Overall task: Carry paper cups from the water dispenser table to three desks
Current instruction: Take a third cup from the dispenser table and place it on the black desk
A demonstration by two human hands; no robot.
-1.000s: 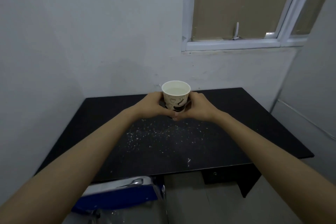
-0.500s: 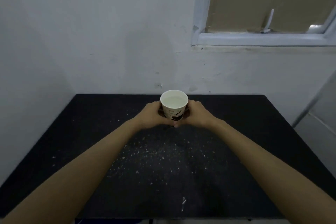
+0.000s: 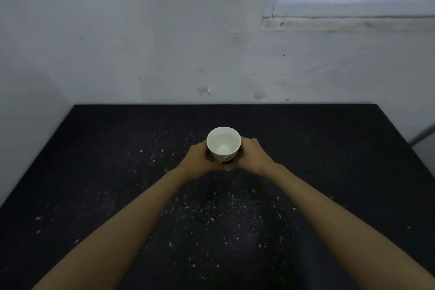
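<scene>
The room is dim, with a cool grey cast. Weak light falls from the window at the upper right. The black table swallows detail, and a soft shadow pools on it between the forearms. Edges bow from the wide lens; everything looks slightly soft and grainy.

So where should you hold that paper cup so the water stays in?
Best around the lower wall of the paper cup, from both sides, as the left hand and right hand grip it now. It stands upright with an open rim and seems to hold water, so keep off the top.
</scene>
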